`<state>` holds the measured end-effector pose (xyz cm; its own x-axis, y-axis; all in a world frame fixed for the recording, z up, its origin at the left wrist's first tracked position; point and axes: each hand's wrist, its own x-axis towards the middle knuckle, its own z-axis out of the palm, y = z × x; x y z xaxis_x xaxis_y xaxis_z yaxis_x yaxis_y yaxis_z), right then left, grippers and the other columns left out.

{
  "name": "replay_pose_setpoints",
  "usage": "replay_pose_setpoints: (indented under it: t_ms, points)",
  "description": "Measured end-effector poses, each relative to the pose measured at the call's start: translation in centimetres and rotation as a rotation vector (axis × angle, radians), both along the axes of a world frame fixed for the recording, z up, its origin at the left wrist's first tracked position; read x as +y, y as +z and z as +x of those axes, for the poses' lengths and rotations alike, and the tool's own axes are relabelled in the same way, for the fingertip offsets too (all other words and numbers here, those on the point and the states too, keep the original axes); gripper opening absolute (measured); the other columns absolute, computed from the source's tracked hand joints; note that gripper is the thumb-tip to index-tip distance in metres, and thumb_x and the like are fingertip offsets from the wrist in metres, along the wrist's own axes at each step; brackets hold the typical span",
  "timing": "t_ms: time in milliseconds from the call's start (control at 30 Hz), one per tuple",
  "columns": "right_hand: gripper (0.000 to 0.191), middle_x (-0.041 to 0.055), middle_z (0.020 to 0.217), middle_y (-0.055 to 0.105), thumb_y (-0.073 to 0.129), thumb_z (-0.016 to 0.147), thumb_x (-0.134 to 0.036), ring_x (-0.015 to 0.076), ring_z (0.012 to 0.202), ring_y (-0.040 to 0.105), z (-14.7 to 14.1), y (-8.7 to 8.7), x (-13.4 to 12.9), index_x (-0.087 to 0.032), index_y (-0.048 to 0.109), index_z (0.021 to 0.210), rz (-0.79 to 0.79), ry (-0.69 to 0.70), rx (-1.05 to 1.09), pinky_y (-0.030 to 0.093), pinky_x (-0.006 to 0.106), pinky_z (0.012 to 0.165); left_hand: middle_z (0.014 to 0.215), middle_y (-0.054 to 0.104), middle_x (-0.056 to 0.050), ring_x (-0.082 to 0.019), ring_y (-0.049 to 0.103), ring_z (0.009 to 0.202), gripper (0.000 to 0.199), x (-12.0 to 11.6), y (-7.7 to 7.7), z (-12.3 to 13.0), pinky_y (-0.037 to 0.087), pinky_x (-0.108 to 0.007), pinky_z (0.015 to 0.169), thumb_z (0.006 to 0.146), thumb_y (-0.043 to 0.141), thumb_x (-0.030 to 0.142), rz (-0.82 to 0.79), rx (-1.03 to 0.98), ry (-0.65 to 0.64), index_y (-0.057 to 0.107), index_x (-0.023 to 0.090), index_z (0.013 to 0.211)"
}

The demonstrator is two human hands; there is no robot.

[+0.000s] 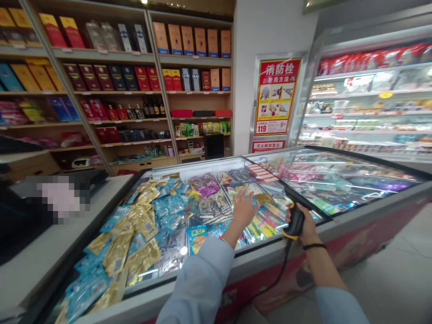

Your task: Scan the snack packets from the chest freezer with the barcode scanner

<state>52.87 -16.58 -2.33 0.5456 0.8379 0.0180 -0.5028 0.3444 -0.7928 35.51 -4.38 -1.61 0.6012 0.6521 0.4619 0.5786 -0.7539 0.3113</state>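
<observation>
My left hand (243,208) reaches over the glass top of a chest freezer, its fingers spread and stretched out. Just right of its fingertips lies a single gold packet (264,198); I cannot tell whether they touch. In my right hand (308,223) is a black and yellow handheld barcode scanner (295,219), its cable (282,265) hanging down in front of the freezer. Left of my left hand, a loose heap of gold packets (117,249) and blue packets (170,209) covers part of the glass.
The freezer's dark frame (303,198) divides its glass lids; colourful frozen packs (205,204) show beneath. A counter (43,265) runs along the left, with a pixelated patch above it. Shelves of boxed goods (104,77) stand behind, and a lit refrigerated display (371,103) at right.
</observation>
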Motion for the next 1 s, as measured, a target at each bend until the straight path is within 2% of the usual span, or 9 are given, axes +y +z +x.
replay_pose_setpoints:
  t_ms: [133, 267, 400, 467, 533, 633, 767, 867, 1000]
  points:
    - [0.031, -0.0030, 0.051, 0.052, 0.075, 0.059, -0.044, 0.0100, 0.040, 0.048, 0.0, 0.5, -0.1, -0.019, 0.061, 0.073, -0.069, 0.001, 0.001, 0.043, 0.021, 0.037, 0.153, 0.039, -0.008, -0.028, 0.027, 0.144, 0.054, -0.2, 2.2, -1.8, 0.017, -0.056, 0.119, 0.096, 0.039, 0.047, -0.055, -0.131, 0.028, 0.039, 0.026, 0.146]
    - [0.020, 0.0010, 0.053, 0.051, 0.069, 0.067, -0.038, 0.0115, 0.042, 0.049, -0.7, 1.3, -0.6, -0.020, 0.062, 0.073, -0.108, -0.002, -0.004, 0.042, 0.025, 0.037, 0.153, 0.039, -0.012, -0.032, 0.029, 0.143, 0.059, 0.1, 6.6, -6.3, 0.020, -0.056, 0.117, 0.094, 0.044, 0.050, -0.059, -0.231, 0.112, 0.038, 0.026, 0.147]
    - [0.016, 0.0028, 0.055, 0.050, 0.067, 0.066, -0.036, 0.0114, 0.042, 0.049, -2.8, 2.4, -0.8, -0.023, 0.062, 0.074, -0.082, 0.028, -0.031, 0.040, 0.028, 0.038, 0.153, 0.038, -0.013, -0.033, 0.029, 0.142, 0.064, 2.0, 11.2, -14.2, 0.024, -0.052, 0.115, 0.090, 0.052, 0.048, 0.037, -0.313, 0.192, 0.036, 0.026, 0.148]
    - [0.018, 0.0028, 0.055, 0.050, 0.068, 0.062, -0.036, 0.0111, 0.041, 0.048, -4.8, 3.3, -0.5, -0.023, 0.061, 0.073, -0.053, 0.065, -0.043, 0.039, 0.030, 0.037, 0.150, 0.041, -0.014, -0.032, 0.032, 0.141, 0.065, 3.4, 12.7, -19.3, 0.025, -0.049, 0.114, 0.088, 0.056, 0.043, 0.089, -0.363, 0.232, 0.036, 0.024, 0.148]
    - [0.019, 0.0029, 0.055, 0.049, 0.068, 0.063, -0.038, 0.0109, 0.041, 0.047, -7.4, 4.5, 0.1, -0.023, 0.061, 0.072, -0.014, 0.120, -0.049, 0.038, 0.030, 0.037, 0.147, 0.045, -0.015, -0.031, 0.036, 0.139, 0.066, 4.6, 13.5, -24.8, 0.026, -0.048, 0.114, 0.087, 0.058, 0.039, 0.135, -0.397, 0.261, 0.037, 0.021, 0.146]
    - [0.019, 0.0021, 0.055, 0.049, 0.066, 0.070, -0.040, 0.0113, 0.040, 0.046, -12.2, 6.4, 1.3, -0.022, 0.062, 0.074, 0.040, 0.204, -0.084, 0.037, 0.029, 0.037, 0.144, 0.049, -0.015, -0.031, 0.042, 0.134, 0.069, 5.9, 13.1, -32.7, 0.028, -0.048, 0.112, 0.083, 0.063, 0.033, 0.153, -0.440, 0.339, 0.037, 0.020, 0.145]
    - [0.025, -0.0002, 0.052, 0.051, 0.069, 0.067, -0.044, 0.0121, 0.039, 0.046, -18.7, 8.1, 3.1, -0.021, 0.061, 0.075, 0.072, 0.344, -0.177, 0.038, 0.026, 0.037, 0.138, 0.054, -0.016, -0.031, 0.048, 0.129, 0.073, 7.1, 10.3, -40.0, 0.034, -0.046, 0.109, 0.077, 0.067, 0.028, 0.084, -0.510, 0.436, 0.039, 0.017, 0.144]
    - [0.028, -0.0016, 0.052, 0.053, 0.072, 0.066, -0.045, 0.0115, 0.038, 0.047, -23.2, 8.2, 4.3, -0.020, 0.062, 0.074, 0.093, 0.476, -0.208, 0.039, 0.024, 0.037, 0.133, 0.056, -0.016, -0.028, 0.053, 0.123, 0.074, 7.8, 7.4, -42.4, 0.041, -0.042, 0.104, 0.075, 0.068, 0.024, -0.002, -0.572, 0.458, 0.039, 0.017, 0.143]
    - [0.030, -0.0026, 0.051, 0.055, 0.071, 0.069, -0.048, 0.0109, 0.037, 0.048, -28.2, 7.6, 5.8, -0.020, 0.063, 0.075, 0.136, 0.594, -0.225, 0.041, 0.022, 0.036, 0.122, 0.060, -0.014, -0.021, 0.065, 0.096, 0.068, 8.5, 4.7, -42.8, 0.050, -0.036, 0.089, 0.075, 0.064, 0.019, -0.166, -0.639, 0.501, 0.042, 0.018, 0.140]
